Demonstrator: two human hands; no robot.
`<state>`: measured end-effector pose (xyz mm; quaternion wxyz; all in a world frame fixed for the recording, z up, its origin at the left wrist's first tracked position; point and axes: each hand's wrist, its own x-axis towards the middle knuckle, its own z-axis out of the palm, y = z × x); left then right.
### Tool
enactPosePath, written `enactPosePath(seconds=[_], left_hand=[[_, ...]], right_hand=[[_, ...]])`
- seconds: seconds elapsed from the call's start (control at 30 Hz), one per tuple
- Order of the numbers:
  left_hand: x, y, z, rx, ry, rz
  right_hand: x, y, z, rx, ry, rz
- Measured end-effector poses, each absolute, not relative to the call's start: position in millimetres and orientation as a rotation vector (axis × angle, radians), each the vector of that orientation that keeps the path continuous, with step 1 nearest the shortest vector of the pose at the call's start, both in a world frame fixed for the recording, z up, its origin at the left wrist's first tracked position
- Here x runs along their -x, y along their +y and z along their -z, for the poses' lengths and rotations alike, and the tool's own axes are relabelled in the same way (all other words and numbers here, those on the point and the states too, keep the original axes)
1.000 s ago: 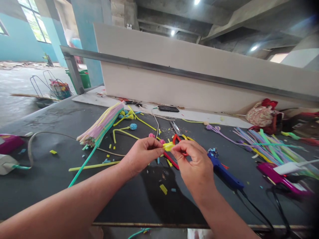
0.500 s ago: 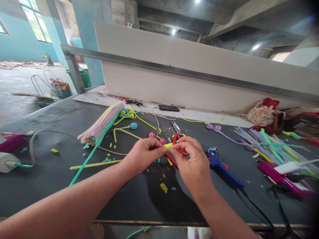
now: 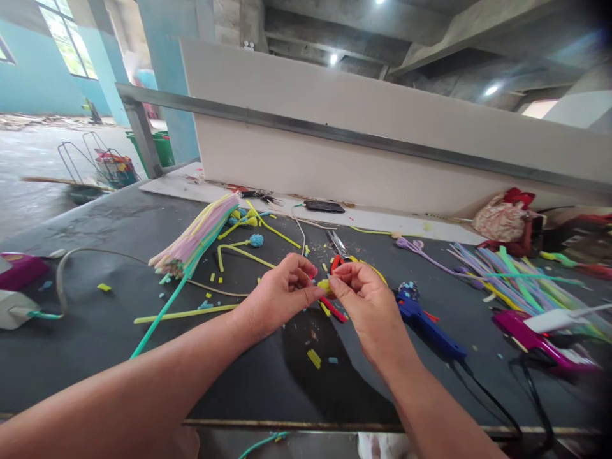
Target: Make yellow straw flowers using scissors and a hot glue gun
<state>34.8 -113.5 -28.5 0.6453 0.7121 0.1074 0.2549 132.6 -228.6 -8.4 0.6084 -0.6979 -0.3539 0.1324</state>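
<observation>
Though messy, dark tabletop (image 3: 229, 389) under beams (image 3: 471, 32)

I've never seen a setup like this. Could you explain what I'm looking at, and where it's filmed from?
There's no machine here, just a person's two bare hands. One camera, worn on the head, looks forward and down. The left hand and right hand come together above a dark table, appearing to hold a small yellow piece between them, partly hidden. Just beyond lie red-handled scissors. To the right are a blue tool with a black cord and a spread of pastel strips; to the left, a pastel bundle.
</observation>
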Motion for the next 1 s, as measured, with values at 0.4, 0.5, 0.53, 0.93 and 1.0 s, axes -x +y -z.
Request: enactPosePath(seconds=[0.4, 0.5, 0.53, 0.93, 1.0], left_hand=[[-31.6, -111.8, 15.9, -1.276, 0.321, -0.277], [-32.1, -113.2, 10.1, -1.232, 0.335, -0.201], [-32.5, -113.6, 8.0, -1.225, 0.338, -0.187], [-37.0, -113.1, 22.7, -1.128, 0.239, -0.25], [-36.4, -112.5, 24.9, -1.169, 0.255, -0.272]], right_hand=[[-142.2, -240.4, 8.5, 1.632, -0.982, -0.392], [-146.7, -243.5, 8.9, 1.627, -1.048, -0.403], [-147.8, -244.5, 8.8, 1.602, -1.057, -0.433], [-149.8, -241.0, 6.4, 1.49, -0.946, -0.652], [-149.8, -240.0, 8.0, 1.506, -0.935, -0.647]])
